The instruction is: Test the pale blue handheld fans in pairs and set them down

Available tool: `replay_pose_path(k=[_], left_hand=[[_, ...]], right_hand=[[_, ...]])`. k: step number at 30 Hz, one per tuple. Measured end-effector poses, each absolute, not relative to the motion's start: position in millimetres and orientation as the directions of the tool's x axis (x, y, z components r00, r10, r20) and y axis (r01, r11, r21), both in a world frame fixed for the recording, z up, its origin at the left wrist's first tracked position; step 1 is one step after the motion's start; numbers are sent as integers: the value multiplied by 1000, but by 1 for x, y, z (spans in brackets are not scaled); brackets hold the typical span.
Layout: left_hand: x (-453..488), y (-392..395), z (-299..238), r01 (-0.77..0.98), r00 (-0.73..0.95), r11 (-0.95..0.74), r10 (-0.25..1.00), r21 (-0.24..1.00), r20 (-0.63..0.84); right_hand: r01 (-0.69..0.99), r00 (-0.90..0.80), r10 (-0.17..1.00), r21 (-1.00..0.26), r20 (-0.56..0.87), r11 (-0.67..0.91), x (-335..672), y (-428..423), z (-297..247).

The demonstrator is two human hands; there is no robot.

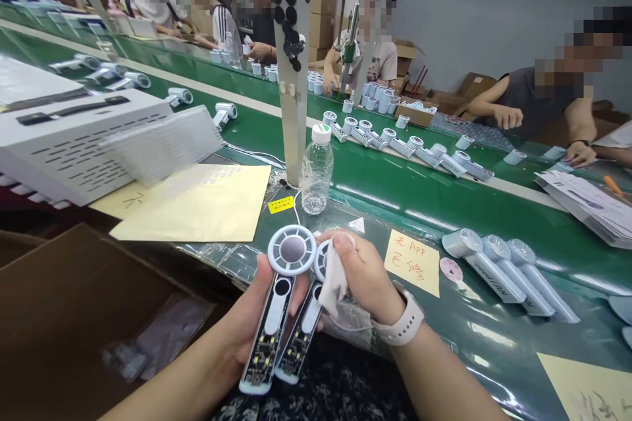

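My left hand point(247, 316) is closed around two light-blue handheld fans held side by side over my lap. The nearer handheld fan point(270, 325) shows its round head with a grey centre, and a dark circuit board with small lights in the handle. Partly behind it, the second handheld fan point(299, 335) has its head half covered. Pinched in my right hand point(368, 270) is a white cloth point(336, 276), pressed against that second head. The right fingers behind the fan are hidden.
A plastic bottle point(316, 171) stands beside a metal post point(295, 118). Finished-looking fans point(494, 270) lie to the right near a handwritten note point(412, 262). A white vented box point(83, 138) and cardboard box point(74, 316) are left. Co-workers sit across the green conveyor point(444, 204).
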State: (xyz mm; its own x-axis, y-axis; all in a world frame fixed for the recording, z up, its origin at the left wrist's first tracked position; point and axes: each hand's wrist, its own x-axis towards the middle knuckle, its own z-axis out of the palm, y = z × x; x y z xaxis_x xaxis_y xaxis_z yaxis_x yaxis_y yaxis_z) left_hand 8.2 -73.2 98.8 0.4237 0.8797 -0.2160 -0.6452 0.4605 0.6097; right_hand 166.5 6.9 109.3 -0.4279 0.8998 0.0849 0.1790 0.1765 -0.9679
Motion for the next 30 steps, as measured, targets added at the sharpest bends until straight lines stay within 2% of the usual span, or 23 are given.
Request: replay_pose_path(k=[2,3,5,7,10,13,17,18,20,22,23,25,27,30], left_hand=[[6,-72,103,-695,400,425,899,580,-179],[5,-72,104,-722,372,397,913,567,-165],[3,-72,106,-760,316,337,939,556,-137],[0,-71,108,-776,282,292,953,559,-106],[-1,-69,110,-776,276,264,959,572,-68],[3,-66,111,-774,296,268,954,574,-47],[11,-60,110,-766,319,276,947,581,-29],[12,-59,111,-765,319,272,947,584,-23],[14,-56,112,-771,316,263,949,580,-11],[18,-53,116,-788,303,251,953,562,0],[21,-51,118,-797,294,245,956,552,-1],[29,-48,124,-809,256,220,967,545,-10],[41,-45,130,-813,185,167,982,557,-24],[57,-41,136,-810,63,66,998,582,-26]], right_hand=[[271,-377,921,-939,100,213,170,22,107],[367,-326,936,-894,135,257,174,29,107],[615,-219,942,-713,254,336,186,37,108],[808,-180,940,-502,289,309,201,37,108],[936,-152,985,-309,86,171,222,26,100],[961,-154,986,-242,-56,136,230,12,83],[935,-196,977,-317,-82,161,235,-2,71],[915,-208,973,-370,-97,159,237,-6,72],[790,-278,947,-599,-158,132,243,-17,78],[543,-377,905,-839,-199,42,246,-30,85],[406,-414,887,-913,-206,-23,246,-37,89],[202,-459,863,-971,-211,-129,241,-51,95],[55,-509,834,-975,-212,-214,231,-63,101],[-38,-518,839,-975,-170,-221,215,-74,108]])
